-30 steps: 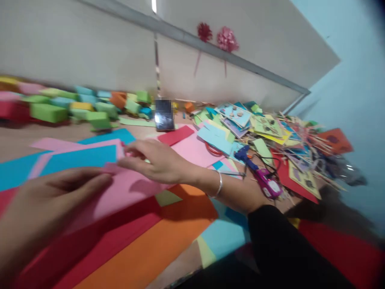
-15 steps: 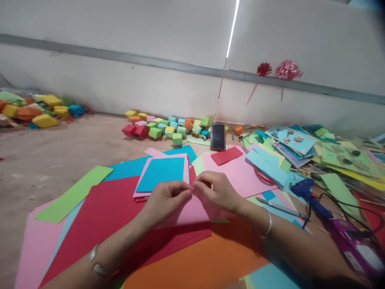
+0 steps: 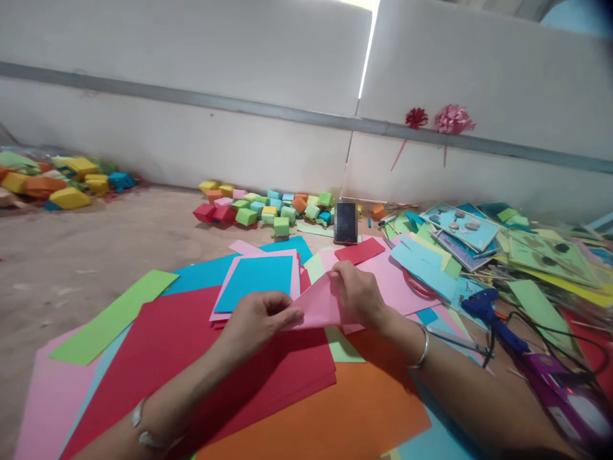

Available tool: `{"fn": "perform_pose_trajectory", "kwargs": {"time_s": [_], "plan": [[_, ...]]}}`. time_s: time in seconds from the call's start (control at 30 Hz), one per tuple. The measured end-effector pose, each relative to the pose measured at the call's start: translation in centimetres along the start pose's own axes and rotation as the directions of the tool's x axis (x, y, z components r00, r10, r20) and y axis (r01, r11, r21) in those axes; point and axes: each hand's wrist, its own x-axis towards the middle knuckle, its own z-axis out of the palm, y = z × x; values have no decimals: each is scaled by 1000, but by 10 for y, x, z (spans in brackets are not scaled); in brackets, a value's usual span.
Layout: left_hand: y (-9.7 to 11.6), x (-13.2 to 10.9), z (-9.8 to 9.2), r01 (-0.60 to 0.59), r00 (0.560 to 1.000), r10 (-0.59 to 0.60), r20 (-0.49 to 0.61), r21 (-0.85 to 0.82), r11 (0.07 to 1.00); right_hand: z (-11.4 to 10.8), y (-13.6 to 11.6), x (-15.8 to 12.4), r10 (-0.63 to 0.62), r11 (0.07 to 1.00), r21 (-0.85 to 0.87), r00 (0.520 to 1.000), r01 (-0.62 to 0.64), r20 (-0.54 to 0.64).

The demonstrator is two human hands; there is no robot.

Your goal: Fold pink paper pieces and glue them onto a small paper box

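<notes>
A sheet of pink paper (image 3: 317, 303) is stretched between my two hands, folded or bent along its upper edge. My left hand (image 3: 258, 319) pinches its left end between thumb and fingers. The right end is gripped by my right hand (image 3: 360, 295), which sits a little higher; its fingers partly cover the sheet. Just beyond my left hand lies a stack of square papers with a blue sheet (image 3: 258, 281) on top. Under both hands are large red paper (image 3: 191, 345) and orange paper (image 3: 325, 415).
Small coloured paper boxes (image 3: 246, 217) cluster by the wall, near an upright phone (image 3: 345, 222). To the right lie scissors (image 3: 460, 338), a blue glue gun (image 3: 495, 319) with a cord, and picture cards (image 3: 462, 225). A green strip (image 3: 115, 313) lies left.
My hands have moved apart, the right one up and to the right. The pink paper, earlier pinched where the fingertips met, now spans the gap between them.
</notes>
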Motion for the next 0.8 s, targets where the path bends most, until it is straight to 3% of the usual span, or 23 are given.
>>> {"fn": "perform_pose_trajectory", "kwargs": {"time_s": [0.2, 0.3, 0.47, 0.6, 0.67, 0.8], "plan": [[5, -4, -6, -53, 998, 54, -24, 49, 997, 0, 13, 1, 17, 997, -74, 995, -25, -99], [6, -5, -8, -74, 997, 76, -18, 83, 994, 1, 20, 2, 43, 994, -92, 995, -51, -86], [3, -2, -7, 3, 998, -5, 58, 38, 999, 7, 26, 0, 59, 993, -101, 998, -61, -30], [0, -1, -8, 121, 982, -106, 158, -88, 989, 8, 25, 1, 89, 992, -92, 995, -86, 35], [-2, 0, -10, 176, 965, -139, 222, -154, 972, 6, 22, 3, 131, 989, -92, 984, -120, 122], [-8, 1, -15, 250, 923, -174, 343, -190, 950, 2, 15, 7, 209, 977, -126, 906, -174, 367]]}}
